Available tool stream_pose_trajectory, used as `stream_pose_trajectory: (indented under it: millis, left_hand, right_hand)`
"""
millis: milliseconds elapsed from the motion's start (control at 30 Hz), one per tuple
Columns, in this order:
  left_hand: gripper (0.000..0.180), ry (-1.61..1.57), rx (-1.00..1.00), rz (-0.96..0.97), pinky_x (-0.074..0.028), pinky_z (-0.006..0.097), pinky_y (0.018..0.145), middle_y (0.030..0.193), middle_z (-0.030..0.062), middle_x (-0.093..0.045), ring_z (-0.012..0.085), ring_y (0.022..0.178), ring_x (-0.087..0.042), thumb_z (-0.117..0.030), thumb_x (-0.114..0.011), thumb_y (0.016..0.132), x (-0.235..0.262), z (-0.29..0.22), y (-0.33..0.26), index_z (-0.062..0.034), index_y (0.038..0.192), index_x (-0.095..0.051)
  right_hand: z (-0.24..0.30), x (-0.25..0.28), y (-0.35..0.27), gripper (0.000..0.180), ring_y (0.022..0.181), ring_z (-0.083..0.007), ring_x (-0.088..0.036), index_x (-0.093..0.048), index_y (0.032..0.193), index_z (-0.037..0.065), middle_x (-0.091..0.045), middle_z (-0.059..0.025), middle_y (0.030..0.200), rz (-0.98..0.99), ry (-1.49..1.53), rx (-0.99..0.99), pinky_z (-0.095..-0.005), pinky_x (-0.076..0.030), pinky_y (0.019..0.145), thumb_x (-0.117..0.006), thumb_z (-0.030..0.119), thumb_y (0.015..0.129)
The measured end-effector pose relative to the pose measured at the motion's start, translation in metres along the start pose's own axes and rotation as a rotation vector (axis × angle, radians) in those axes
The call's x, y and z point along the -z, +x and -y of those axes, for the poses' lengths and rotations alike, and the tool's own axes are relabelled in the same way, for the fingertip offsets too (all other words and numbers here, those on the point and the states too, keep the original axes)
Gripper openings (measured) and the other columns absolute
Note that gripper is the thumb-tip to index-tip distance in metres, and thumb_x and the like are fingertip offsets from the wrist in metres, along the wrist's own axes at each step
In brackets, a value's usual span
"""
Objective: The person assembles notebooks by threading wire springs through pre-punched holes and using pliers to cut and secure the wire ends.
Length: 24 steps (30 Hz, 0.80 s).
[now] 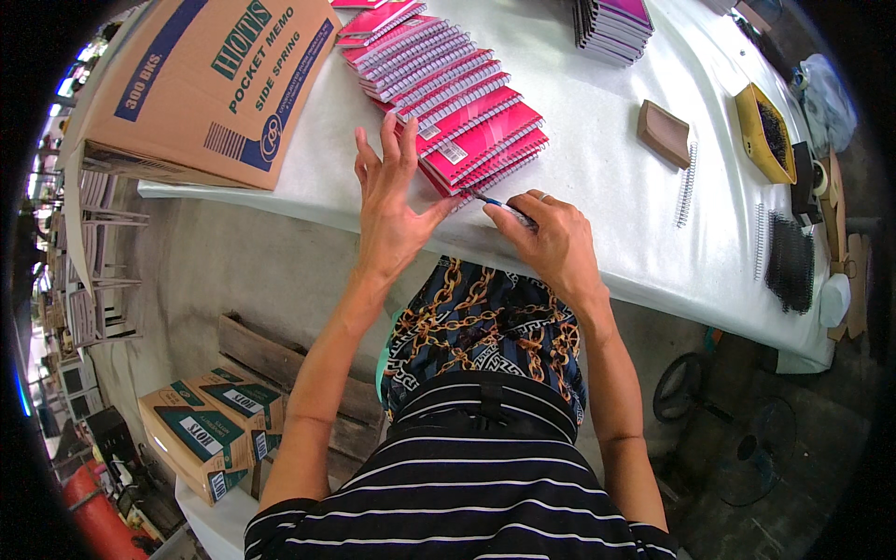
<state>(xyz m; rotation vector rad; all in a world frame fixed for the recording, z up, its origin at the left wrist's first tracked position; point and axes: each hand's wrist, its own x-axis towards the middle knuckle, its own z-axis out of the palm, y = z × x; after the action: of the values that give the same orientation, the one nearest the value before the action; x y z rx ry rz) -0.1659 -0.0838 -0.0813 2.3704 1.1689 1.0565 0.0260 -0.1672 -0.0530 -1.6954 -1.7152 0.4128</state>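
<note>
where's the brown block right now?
In the head view, the brown block lies on the white table, on the person's right, between the fanned row of pink spiral notebooks and the yellow tray.

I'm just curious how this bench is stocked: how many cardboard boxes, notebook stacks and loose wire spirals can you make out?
Cardboard boxes: 3, one on the table, two on the floor
Notebook stacks: 2, pink row, far stack
Loose wire spirals: 2
Total: 7
</note>
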Motion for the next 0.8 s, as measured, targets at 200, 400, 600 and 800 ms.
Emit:
stream_pose_trajectory:
  millis: [200, 400, 600, 800]
  left_hand:
    - [0.103, 0.068, -0.061, -0.002, -0.016, 0.062, 0.112, 0.158, 0.0129, -0.023, 0.0487, 0.144, -0.011, -0.024, -0.085, 0.066, -0.003, 0.003, 0.005, -0.0158, 0.152, -0.029]
    - [0.099, 0.068, -0.094, -0.042, -0.018, 0.062, 0.112, 0.157, 0.0119, -0.026, 0.0467, 0.145, -0.011, -0.022, -0.085, 0.066, -0.004, 0.007, 0.007, -0.0185, 0.151, -0.033]
    - [0.092, 0.165, -0.091, 0.081, -0.018, 0.060, 0.113, 0.158, 0.0117, -0.026, 0.0467, 0.145, -0.011, -0.034, -0.082, 0.068, -0.001, 0.008, 0.001, -0.0169, 0.148, -0.039]
    - [0.087, -0.031, -0.077, -0.003, -0.018, 0.061, 0.112, 0.159, 0.0113, -0.024, 0.0481, 0.145, -0.009, -0.038, -0.080, 0.071, 0.005, 0.014, 0.009, -0.0213, 0.147, -0.042]
  right_hand:
    - [0.002, 0.001, -0.001, 0.038, 0.063, -0.0303, -0.064, -0.064, 0.077, -0.001, -0.065, -0.0134, 0.075, 0.007, 0.005, -0.029, -0.0409, -0.049, 0.056, -0.069, 0.035, 0.087]
    - [0.006, -0.005, -0.011, 0.036, 0.078, -0.0258, -0.059, -0.062, 0.091, 0.001, -0.059, -0.0106, 0.084, -0.165, -0.218, 0.067, -0.0376, -0.045, 0.069, -0.074, 0.033, 0.081]
    - [0.017, -0.013, -0.016, 0.039, 0.084, -0.0250, -0.055, -0.061, 0.097, 0.002, -0.059, -0.0095, 0.090, -0.285, -0.300, 0.068, -0.0374, -0.041, 0.074, -0.078, 0.031, 0.077]
    - [0.012, -0.026, -0.021, 0.040, 0.086, -0.0260, -0.055, -0.060, 0.101, 0.002, -0.059, -0.0103, 0.093, -0.291, -0.323, 0.060, -0.0386, -0.042, 0.076, -0.078, 0.030, 0.077]
